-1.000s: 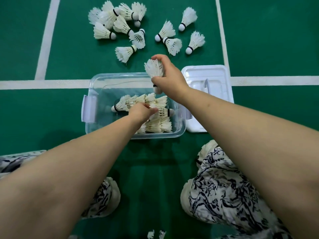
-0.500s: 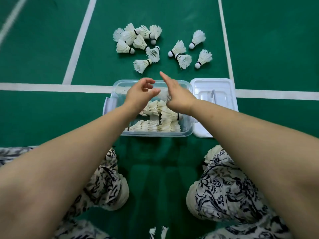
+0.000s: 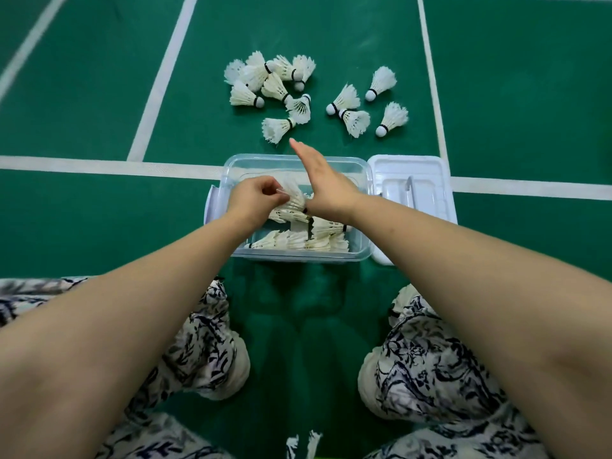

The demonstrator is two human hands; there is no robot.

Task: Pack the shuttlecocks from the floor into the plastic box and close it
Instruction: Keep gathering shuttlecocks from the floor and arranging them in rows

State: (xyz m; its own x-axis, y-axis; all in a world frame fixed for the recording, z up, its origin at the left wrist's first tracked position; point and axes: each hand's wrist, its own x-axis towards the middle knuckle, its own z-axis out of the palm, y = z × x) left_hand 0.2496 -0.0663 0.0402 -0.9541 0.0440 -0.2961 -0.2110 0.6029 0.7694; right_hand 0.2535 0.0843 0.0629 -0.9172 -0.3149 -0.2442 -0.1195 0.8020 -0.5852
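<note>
Left hand (image 3: 253, 198) dropped into plastic box (image 3: 258, 159), pinching a shuttlecock (image 3: 292, 193), right hand (image 3: 326, 187) flat, fingers straight

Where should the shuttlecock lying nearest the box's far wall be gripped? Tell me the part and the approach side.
Probably pinch that shuttlecock across its feather skirt near the black band, coming from above on the box side. It lies on its side, cork pointing right, close to a neighbouring shuttlecock, so the cork end is crowded while the skirt is free.

White shuttlecocks (image 3: 351, 104) beyond open box (image 3: 362, 207)
</note>
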